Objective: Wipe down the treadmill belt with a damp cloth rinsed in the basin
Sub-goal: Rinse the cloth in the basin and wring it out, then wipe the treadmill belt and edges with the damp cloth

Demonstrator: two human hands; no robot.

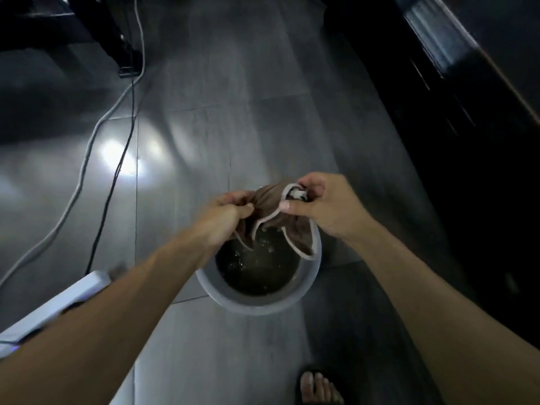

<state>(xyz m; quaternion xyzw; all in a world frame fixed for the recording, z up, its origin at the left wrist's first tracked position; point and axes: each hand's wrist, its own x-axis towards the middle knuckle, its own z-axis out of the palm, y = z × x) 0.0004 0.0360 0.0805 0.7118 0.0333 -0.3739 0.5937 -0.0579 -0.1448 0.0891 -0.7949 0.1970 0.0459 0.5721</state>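
Head view: fingers of my left hand [226, 213] and right hand [317, 204] curl tight, gripping the bunched brown cloth [270, 206] between them. Cloth hangs directly above the basin [257, 305]; water drops fall beneath.

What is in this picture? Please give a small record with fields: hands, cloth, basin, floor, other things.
left hand: grips one end of the cloth
right hand: grips the other end
cloth: brown with a pale edge, bunched between both hands, above the basin, ends hanging down
basin: round, pale rim, on the floor, holds murky water with splashes
floor: grey glossy tiles
cables: one pale, one black, running across the floor at left
foot: in a dark sandal, near the bottom edge
treadmill belt: cannot tell from this view
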